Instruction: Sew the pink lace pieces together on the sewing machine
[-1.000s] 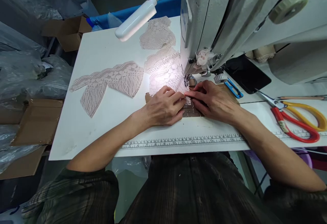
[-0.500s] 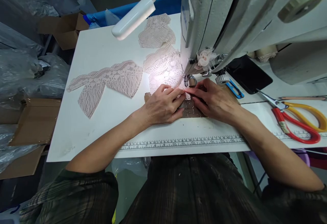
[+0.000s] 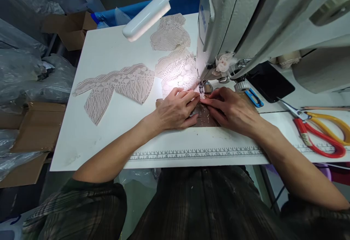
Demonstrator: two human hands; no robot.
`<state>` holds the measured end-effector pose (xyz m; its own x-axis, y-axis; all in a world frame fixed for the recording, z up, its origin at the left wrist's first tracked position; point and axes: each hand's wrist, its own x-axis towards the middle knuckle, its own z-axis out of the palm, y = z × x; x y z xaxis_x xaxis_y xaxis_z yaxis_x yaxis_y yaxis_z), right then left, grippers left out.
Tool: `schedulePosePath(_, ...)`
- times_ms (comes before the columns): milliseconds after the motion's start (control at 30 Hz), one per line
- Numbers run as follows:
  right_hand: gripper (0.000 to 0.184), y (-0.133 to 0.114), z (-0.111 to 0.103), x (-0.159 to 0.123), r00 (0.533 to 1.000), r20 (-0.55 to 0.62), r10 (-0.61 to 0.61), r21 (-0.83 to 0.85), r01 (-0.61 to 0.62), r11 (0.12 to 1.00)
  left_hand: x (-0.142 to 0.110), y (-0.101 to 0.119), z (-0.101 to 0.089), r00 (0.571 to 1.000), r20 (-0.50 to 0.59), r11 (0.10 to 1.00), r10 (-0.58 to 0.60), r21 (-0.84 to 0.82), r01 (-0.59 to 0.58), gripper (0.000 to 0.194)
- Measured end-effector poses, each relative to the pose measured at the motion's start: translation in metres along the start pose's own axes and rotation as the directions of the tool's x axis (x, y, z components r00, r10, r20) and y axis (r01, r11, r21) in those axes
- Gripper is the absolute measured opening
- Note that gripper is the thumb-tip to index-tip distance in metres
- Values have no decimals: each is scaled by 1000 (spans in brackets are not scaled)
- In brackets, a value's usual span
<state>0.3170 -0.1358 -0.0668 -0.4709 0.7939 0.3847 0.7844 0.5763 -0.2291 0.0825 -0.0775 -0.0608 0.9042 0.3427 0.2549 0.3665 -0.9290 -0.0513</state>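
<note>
Pale pink lace (image 3: 179, 74) lies under the lamp's light, its near edge running to the presser foot (image 3: 205, 86) of a sewing machine (image 3: 218, 24). My left hand (image 3: 179, 109) rests on the lace just left of the foot, fingertips closed together on its edge. From the right, my right hand (image 3: 228, 108) pinches the same edge between thumb and forefinger, close in front of the foot. Beneath both hands is a brown plate (image 3: 206, 119) with loose thread bits. The fingers partly hide the lace edge.
A cut lace piece (image 3: 120, 85) lies left, another (image 3: 170, 34) at the back. A white lamp (image 3: 147, 15) hangs over the table (image 3: 101, 148). Right of the machine foot are a blue thread snipper (image 3: 254, 97), a black phone (image 3: 270, 81) and red-and-yellow scissors (image 3: 314, 127). A printed ruler (image 3: 197, 155) lines the front edge.
The whole view has shifted slightly. Both hands stay at the lace edge by the foot, with the fingers moved only a little.
</note>
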Motion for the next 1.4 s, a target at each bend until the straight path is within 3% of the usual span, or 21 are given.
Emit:
schedulePosePath(400,34,-4,-2,10,996,77,40,-142,-28,989,3,-6,-2,997,51,998,-54,-34,56,51)
schedulePosePath(600,38,-8,-3,15,980,168,104,-130,-83,988,5,-7,-5,994,72,994,-86,-63,90,52)
schedulePosePath(733,39,-11,1,14,978,163,129,-136,-107,985,6,-8,-6,991,89,992,-98,-66,104,54)
schedulePosePath(867,36,-12,0,8,981,110,158,-61,-152,987,7,-10,-7,990,102,993,-99,-61,105,58)
schedulePosePath(1000,35,-8,-17,4,974,97,203,122,-214,969,7,-11,-7,989,98,992,-107,-61,113,62)
schedulePosePath(1100,42,-2,-31,9,940,219,264,226,-312,923,7,-13,-6,991,85,992,-102,-71,109,65)
schedulePosePath(1200,61,8,-32,19,857,299,420,272,-498,823,6,-14,-4,992,77,991,-104,-80,110,67)
schedulePosePath(1300,77,16,-22,24,773,292,563,277,-632,724,5,-14,-3,992,63,989,-113,-89,119,67)
schedulePosePath(1333,81,17,-19,24,763,283,581,269,-644,716,5,-14,-2,991,59,988,-116,-94,121,66)
schedulePosePath(1400,83,17,-14,20,789,259,557,244,-612,753,5,-14,-2,990,59,986,-126,-104,132,63)
